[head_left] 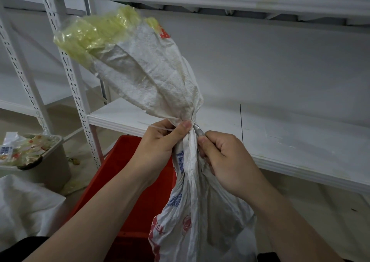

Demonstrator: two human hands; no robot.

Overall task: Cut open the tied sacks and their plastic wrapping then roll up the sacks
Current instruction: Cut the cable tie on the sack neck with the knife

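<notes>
Head view, my left hand (pixel 160 143) gripping the white sack (pixel 152 77) at its tied neck, zip tie (pixel 160 129) poking out left of the neck, my right hand (pixel 226 161) curled round a metal cutter (pixel 197 131), its tip touching the neck, yellow plastic wrapping (pixel 88 35) above the neck, red crate (pixel 144 185) below it.

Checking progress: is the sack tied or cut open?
Tied shut: a zip tie cinches the sack neck; right hand holds a metal tool there.

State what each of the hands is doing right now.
Left hand: closed, gripping the tied neck of the white woven sack.
Right hand: closed on a small metal tool at the white plastic tie.
</notes>
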